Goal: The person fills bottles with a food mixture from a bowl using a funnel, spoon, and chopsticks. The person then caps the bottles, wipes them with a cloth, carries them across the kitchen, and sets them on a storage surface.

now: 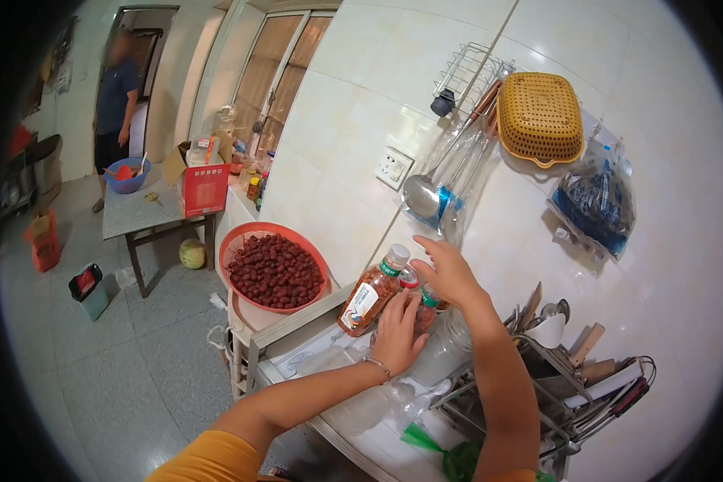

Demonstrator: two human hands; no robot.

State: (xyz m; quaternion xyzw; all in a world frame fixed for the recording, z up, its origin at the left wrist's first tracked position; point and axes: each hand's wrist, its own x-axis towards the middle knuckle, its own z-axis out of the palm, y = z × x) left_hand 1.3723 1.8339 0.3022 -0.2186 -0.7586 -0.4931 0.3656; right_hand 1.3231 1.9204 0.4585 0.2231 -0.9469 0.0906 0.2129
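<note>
My left hand (395,336) curves its fingers and thumb round a small jar (427,312) with a green-banded lid; part of this grip is hidden. Just above it, my right hand (448,271) holds nothing, with its fingers spread apart over the jars. A larger bottle (367,299) with a white cap, a green neck band and reddish contents stands to the left of my fingers. Between the bottle and my right hand shows a red lid (409,277). Clear plastic containers (442,353) sit under and beside my forearms.
A red basket (323,269) full of dark red fruit is at the left. A rack (538,377) of knives and utensils stands at the right. Ladles (422,195) and a yellow basket (541,116) hang on the wall. A person (117,96) stands by the doorway.
</note>
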